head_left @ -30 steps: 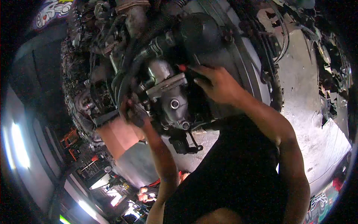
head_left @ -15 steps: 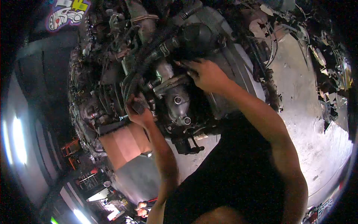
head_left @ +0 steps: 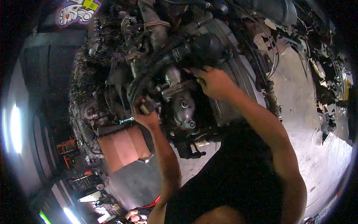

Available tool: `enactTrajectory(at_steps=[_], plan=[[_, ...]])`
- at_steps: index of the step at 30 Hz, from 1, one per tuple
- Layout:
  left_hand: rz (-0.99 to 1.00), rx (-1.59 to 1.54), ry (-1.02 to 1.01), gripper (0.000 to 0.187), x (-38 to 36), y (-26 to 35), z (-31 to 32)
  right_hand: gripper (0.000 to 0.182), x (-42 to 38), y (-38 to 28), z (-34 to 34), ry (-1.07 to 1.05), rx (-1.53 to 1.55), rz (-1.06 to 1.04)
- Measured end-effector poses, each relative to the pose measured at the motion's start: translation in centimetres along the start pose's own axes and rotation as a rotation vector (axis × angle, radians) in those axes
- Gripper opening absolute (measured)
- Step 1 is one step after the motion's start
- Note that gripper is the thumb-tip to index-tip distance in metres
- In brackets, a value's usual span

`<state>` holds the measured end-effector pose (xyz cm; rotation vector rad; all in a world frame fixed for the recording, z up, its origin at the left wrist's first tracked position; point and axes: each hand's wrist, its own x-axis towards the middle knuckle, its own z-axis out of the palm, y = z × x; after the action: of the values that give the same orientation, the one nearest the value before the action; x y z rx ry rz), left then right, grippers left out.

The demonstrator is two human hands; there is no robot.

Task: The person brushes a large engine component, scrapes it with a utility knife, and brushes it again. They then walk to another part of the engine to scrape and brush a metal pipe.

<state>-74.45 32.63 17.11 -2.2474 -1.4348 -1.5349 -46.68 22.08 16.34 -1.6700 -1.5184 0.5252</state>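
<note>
My left hand (head_left: 148, 118) is closed round a small dark block-like piece (head_left: 146, 107), whose kind I cannot make out. It is beside the lower end of a black corrugated hose (head_left: 137, 89) on a greasy engine. My right hand (head_left: 218, 85) reaches below a round black housing (head_left: 209, 46), its fingers curled in deep shadow; what they hold is hidden. Between the hands sits a grey metal casting (head_left: 183, 110) with two round ports. A shiny wrench (head_left: 126, 120) lies to the left of my left hand.
A brown cardboard-like box (head_left: 124, 147) is below the wrench. Pale metal panel (head_left: 294, 100) with loose cables spreads at right. Another person (head_left: 136, 215) shows partly at the bottom edge. Bright lamps (head_left: 15, 128) stand at left.
The whole view has shifted, so the engine appears slightly lower and further right. Both hands keep about the same places on the engine. More of the wrench shows now.
</note>
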Motion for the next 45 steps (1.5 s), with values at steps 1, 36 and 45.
enactTrajectory(at_steps=[1,36,45], plan=[[0.045,0.042,-0.001,0.020,0.2,0.1,0.0,0.042,-0.4,-0.4,-0.4,0.011,-0.014,-0.008],[0.002,0.021,-0.025,0.015,0.1,1.5,-0.2,0.051,0.2,0.3,0.9,0.029,0.062,-0.090],[0.037,0.044,-0.048,0.019,0.3,2.4,-0.3,0.055,0.1,0.0,0.1,-0.076,0.016,-0.047]])
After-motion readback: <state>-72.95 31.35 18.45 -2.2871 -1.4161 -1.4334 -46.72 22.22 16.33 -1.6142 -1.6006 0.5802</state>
